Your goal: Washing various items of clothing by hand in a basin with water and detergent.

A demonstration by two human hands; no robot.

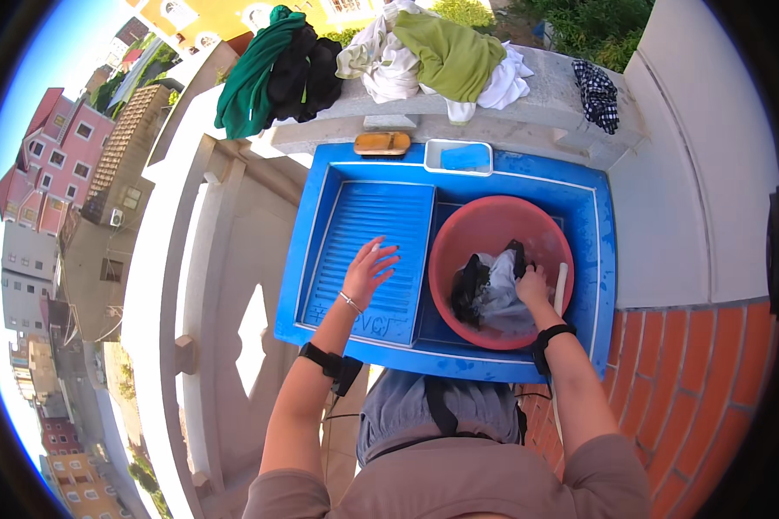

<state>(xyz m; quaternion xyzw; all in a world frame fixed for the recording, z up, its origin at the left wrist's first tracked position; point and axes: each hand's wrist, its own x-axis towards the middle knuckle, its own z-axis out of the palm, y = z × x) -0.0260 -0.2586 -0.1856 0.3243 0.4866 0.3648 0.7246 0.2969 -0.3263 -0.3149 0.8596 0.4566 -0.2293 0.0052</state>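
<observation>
My left hand (368,269) is raised over the ribbed washboard (382,214) of a blue laundry sink (298,285), fingers apart and nothing in it. A red plastic basin (457,224) stands in the sink's right part, with wet black and light grey cloth (496,289) lying in water. My right hand (533,285) reaches into the basin at the right edge of this cloth; its fingertips are partly hidden, so a firm hold cannot be made out. A pale hose (561,285) hangs over the basin's right rim.
On the sink's back rim lie a wooden scrubbing brush (382,143) and a white tray (432,159) with a blue bar (465,157). Green (253,78), black (305,74), olive (454,55), white and checked clothes (596,96) lie on the stone balustrade (552,78). A wall (662,194) bounds the right.
</observation>
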